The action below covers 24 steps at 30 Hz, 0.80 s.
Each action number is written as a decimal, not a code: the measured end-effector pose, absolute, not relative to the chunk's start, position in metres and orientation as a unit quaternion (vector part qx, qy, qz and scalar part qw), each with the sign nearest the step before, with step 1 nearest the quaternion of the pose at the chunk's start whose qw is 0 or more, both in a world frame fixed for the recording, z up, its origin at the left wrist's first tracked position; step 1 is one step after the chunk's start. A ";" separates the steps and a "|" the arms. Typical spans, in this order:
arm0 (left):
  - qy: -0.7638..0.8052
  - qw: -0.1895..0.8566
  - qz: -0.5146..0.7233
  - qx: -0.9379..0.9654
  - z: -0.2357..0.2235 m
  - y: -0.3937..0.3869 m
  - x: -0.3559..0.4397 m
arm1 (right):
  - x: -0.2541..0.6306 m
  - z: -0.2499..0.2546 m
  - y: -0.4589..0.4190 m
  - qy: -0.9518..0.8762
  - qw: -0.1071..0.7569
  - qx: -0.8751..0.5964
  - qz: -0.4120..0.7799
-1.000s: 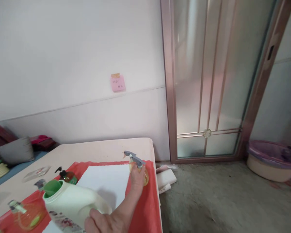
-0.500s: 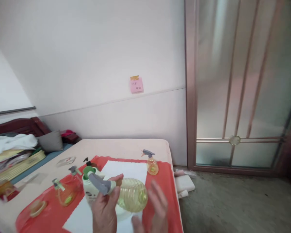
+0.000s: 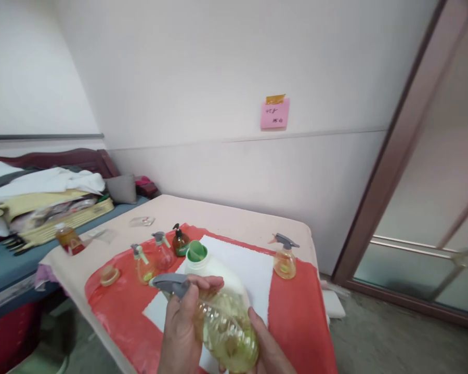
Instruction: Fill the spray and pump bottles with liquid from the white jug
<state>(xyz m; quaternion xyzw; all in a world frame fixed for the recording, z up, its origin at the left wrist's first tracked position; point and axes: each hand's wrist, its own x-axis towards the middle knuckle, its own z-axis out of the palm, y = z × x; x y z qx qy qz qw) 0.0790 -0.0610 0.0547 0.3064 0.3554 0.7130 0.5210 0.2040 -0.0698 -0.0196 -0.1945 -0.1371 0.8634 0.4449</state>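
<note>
A clear ribbed spray bottle (image 3: 234,330) with a grey trigger head (image 3: 171,284) lies tilted in front of me, its head to the left and yellowish liquid inside. My left hand (image 3: 183,322) is closed round its neck, just under the trigger. Around the base is my right hand (image 3: 267,343), thumb on the side and fingers mostly hidden below. Right behind the bottle stands a white jug (image 3: 214,272) with a green mouth (image 3: 197,251), partly covered by it. A white sheet (image 3: 253,265) lies beneath, on a red cloth (image 3: 296,317).
Two spray bottles, one yellowish (image 3: 144,267) and one pinkish (image 3: 164,252), stand left by a brown pump bottle (image 3: 180,243). Another spray bottle (image 3: 284,262) is at right. Tape (image 3: 109,275) and an amber bottle (image 3: 69,240) are farther left. A pink note (image 3: 275,114) is on the wall.
My right hand has come from beside the bottle onto its base. The bottle now tilts more, base lower and nearer me. The view has turned left.
</note>
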 end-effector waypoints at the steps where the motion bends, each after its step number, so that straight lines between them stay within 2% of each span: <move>1: 0.367 0.512 0.716 0.301 0.054 -0.061 0.075 | 0.202 -0.018 -0.070 -0.163 0.453 -0.200 0.853; 5: 0.391 0.498 0.735 0.242 0.052 -0.060 0.065 | 0.202 -0.015 -0.072 -0.391 0.507 -0.242 0.729; 8: 0.386 0.497 0.746 0.217 0.051 -0.059 0.062 | 0.201 -0.014 -0.073 -0.431 0.546 -0.264 0.668; 10: 0.377 0.493 0.753 0.220 0.052 -0.060 0.061 | 0.199 -0.015 -0.075 -0.371 0.510 -0.252 0.734; 13: 0.368 0.496 0.754 0.224 0.054 -0.061 0.060 | 0.199 -0.017 -0.076 -0.268 0.384 -0.218 0.856; 14: 0.366 0.496 0.755 0.222 0.054 -0.062 0.059 | 0.200 -0.018 -0.075 -0.257 0.374 -0.206 0.867; 17: 0.364 0.486 0.762 0.224 0.056 -0.063 0.058 | 0.203 -0.021 -0.072 -0.276 0.443 -0.184 0.833; 19: 0.367 0.476 0.765 0.231 0.057 -0.063 0.057 | 0.204 -0.022 -0.070 -0.264 0.460 -0.188 0.827; 24: 0.369 0.474 0.759 0.250 0.057 -0.063 0.060 | 0.207 -0.016 -0.071 -0.241 0.346 -0.173 0.890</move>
